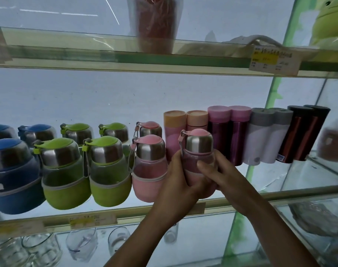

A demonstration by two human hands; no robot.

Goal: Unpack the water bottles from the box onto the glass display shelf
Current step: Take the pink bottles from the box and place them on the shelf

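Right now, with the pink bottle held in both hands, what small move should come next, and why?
Probably lower the held pink bottle onto the glass shelf just right of the standing pink bottle. The left hand and right hand grip it at the front edge, where a gap shows.

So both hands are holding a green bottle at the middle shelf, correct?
Not green. In the head view the bottle gripped by the left hand and right hand is pink; both hands do hold it at the middle shelf.

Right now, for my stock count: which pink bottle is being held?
The rightmost pink bottle, gripped by the left hand and right hand; the other two stand ungripped on the shelf.
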